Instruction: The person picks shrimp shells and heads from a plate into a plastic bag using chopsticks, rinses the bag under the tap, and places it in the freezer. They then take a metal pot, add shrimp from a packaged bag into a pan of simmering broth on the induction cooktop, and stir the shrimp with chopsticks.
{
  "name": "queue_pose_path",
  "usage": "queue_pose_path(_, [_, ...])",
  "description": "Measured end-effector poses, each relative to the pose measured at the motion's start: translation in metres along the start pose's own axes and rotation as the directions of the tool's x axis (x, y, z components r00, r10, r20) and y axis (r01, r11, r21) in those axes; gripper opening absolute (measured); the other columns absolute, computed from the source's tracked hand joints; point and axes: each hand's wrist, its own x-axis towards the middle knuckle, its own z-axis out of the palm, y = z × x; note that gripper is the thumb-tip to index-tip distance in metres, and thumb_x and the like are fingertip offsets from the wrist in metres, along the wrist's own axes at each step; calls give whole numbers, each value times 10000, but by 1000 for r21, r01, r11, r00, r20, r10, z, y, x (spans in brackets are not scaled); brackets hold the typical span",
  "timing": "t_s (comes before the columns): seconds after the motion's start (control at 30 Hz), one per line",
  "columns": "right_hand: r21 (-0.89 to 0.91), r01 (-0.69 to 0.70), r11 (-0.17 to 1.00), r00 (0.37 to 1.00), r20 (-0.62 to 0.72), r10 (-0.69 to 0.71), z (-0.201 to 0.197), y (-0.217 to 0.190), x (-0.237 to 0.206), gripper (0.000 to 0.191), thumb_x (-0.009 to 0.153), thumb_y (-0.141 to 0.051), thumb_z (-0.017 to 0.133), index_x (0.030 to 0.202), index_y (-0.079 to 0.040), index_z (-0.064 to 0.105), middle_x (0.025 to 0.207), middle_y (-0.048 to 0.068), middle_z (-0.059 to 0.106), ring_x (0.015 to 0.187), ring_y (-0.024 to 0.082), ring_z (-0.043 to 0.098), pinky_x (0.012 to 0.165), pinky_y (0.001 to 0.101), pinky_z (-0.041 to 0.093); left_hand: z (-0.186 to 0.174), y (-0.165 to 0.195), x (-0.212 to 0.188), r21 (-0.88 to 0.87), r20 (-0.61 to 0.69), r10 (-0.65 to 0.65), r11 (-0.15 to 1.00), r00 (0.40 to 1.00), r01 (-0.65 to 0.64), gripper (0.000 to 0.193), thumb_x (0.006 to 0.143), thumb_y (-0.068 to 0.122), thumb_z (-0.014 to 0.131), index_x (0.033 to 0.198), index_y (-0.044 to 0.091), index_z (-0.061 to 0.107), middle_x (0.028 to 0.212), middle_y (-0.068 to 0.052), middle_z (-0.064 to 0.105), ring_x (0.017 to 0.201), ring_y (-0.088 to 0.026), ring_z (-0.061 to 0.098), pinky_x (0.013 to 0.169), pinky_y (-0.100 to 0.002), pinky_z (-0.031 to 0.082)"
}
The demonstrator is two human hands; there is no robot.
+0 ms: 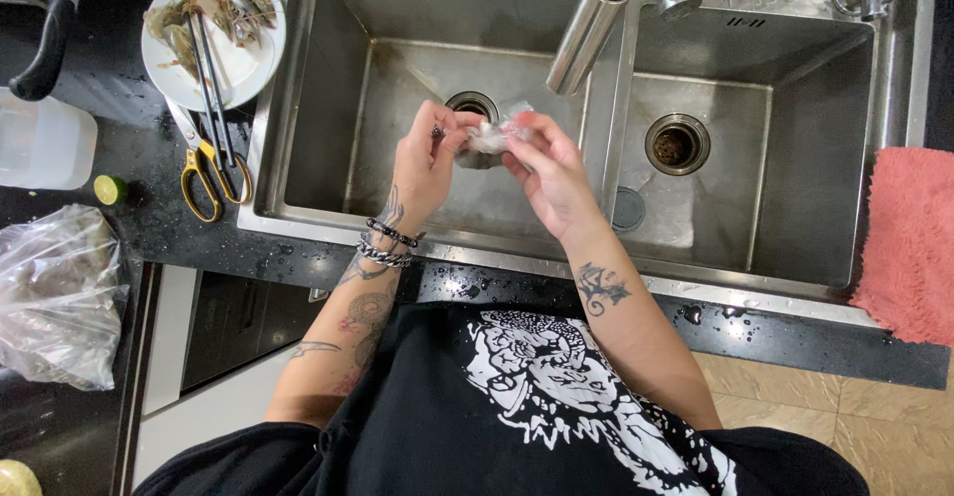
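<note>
left hand (429, 158) pinches the pale grey raw shrimp (489, 138) | right hand (545, 166) grip pinches its other end | held over the double steel sink (328, 108) | peeling looks partway; more shrimp wait on the round white plate (238, 69) on the tabletop

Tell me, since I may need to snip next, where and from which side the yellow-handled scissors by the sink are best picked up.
Probably by the yellow loops. The scissors lie flat on the black counter, loops toward the person, blades pointing up to the white plate of shrimp. Come from the near, left side with the left hand; black chopsticks lie alongside the blades.
</note>
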Motion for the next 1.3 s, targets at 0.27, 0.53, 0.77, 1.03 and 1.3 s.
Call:
queue_pose_path(0.27, [14,96,995,992,-80,-95,-22,12,16,230,965,31,684,1176,-56,652,1031,36,679,946,117,658,697,237,457,-5,-7,2,-94,-15,-46,995,999,44,56,1081,-11,505,1047,28,485,1155,-115,754,966,-117,688,823,-264,583])
queue_pose_path(0.53, [-59,69,996,983,-165,-78,-27,22,26,309,904,39,700,1200,-32,653,943,-4,657,875,105,644,668,231,434,-9,10,0,-16,-178,-4,1000,984,2,58,1054,17,587,1015,15,544,1009,-58,711,901,-101,672,769,-264,584])
queue_pose_path(0.77, [-717,239,655,909,-71,-411,7,9,6,536,842,-188,837,1321,-168,596,1306,85,466,1086,202,578,879,320,562,-27,44,11,287,6,222,934,975,-214,109,991,37,688,1007,17,582,935,-92,656,836,-191,666,763,-310,557])
queue_pose_path(1.03, [-824,558,103,680,381,-627,45,26,-6,319,859,-200,886,1152,-141,775,1506,147,457,1422,352,423,1158,527,392,-36,73,13,328,185,167,918,968,-221,148,963,74,748,982,22,612,862,-74,654,770,-213,643,713,-313,527])
queue_pose_path(1.3, [-715,578,393,783,352,-512,28,39,3,213,885,-150,821,1084,-105,758,1451,106,510,1343,258,535,1106,397,468,-30,72,-1,344,31,270,901,962,-263,137,957,34,746,992,15,615,889,-84,629,784,-193,626,719,-310,518])
